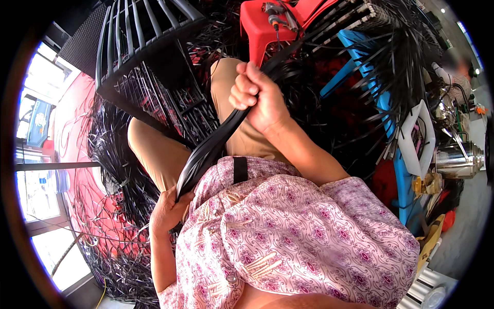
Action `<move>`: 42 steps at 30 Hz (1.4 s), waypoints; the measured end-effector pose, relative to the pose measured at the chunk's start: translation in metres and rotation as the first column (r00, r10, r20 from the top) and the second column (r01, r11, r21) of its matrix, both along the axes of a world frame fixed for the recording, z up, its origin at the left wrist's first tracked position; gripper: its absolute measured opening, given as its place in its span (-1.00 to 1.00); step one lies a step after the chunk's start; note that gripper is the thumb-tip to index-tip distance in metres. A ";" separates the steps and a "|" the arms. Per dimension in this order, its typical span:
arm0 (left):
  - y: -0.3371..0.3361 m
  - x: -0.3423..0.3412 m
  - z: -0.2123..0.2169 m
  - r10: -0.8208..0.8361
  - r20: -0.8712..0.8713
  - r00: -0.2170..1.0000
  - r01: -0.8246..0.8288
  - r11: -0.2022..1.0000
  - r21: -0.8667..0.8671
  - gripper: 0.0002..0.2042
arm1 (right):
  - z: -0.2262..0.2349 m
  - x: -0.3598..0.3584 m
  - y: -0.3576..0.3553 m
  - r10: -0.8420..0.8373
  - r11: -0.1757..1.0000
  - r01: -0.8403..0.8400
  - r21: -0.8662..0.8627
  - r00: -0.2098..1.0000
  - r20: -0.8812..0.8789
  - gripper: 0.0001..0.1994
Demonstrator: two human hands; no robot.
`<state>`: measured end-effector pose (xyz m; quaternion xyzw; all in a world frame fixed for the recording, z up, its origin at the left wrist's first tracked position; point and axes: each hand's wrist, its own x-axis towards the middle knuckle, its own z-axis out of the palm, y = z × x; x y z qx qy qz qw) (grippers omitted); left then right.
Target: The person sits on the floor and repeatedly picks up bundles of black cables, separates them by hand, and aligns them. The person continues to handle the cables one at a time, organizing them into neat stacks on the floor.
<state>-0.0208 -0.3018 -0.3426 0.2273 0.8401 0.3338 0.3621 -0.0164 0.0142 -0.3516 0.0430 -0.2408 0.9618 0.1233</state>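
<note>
A thick bundle of flat black strips (216, 137) runs slantwise across my lap. My right hand (261, 98) is closed round its upper part, above my knee. Lower down, beside my waist, my left hand (169, 210) grips the other end, its fingers partly hidden by the strips and my shirt. Past the right hand the strips trail up toward the red stool. In front of my knees stands a black slatted frame (135, 49), tilted, with rows of strips or bars below it.
A red plastic stool (256, 32) holds a power tool (275, 18). To the right stand a blue plastic stool (355, 41) with black strips over it, a white tray (415, 138) and a metal pot (459, 160). Loose strips (121, 257) litter the red floor covering (77, 154) at left.
</note>
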 end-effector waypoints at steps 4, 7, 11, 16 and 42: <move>-0.030 0.001 -0.023 0.007 -0.103 0.995 -0.015 0.997 -0.080 -0.76 | -0.026 -0.005 -0.034 0.055 0.993 -0.071 0.090 0.984 0.169 -0.74; -0.053 0.014 -0.040 0.098 -0.099 0.990 -0.102 0.994 -0.027 -0.79 | -0.032 -0.007 -0.049 0.113 0.991 -0.127 0.047 0.965 0.236 -0.75; -0.062 0.014 -0.034 -0.002 -0.207 0.978 -0.001 1.000 -0.014 -0.59 | -0.050 -0.010 -0.061 0.172 0.981 -0.190 0.043 0.950 0.262 -0.76; -0.011 -0.039 0.003 0.359 -0.205 0.910 -0.251 0.874 0.417 -0.68 | -0.052 -0.010 -0.082 0.195 0.959 -0.240 0.151 0.944 0.265 -0.75; 0.324 -0.117 0.064 0.002 -0.857 0.515 0.579 0.737 0.349 -0.77 | -0.052 0.008 -0.114 0.445 0.846 -0.470 0.252 0.882 0.153 -0.73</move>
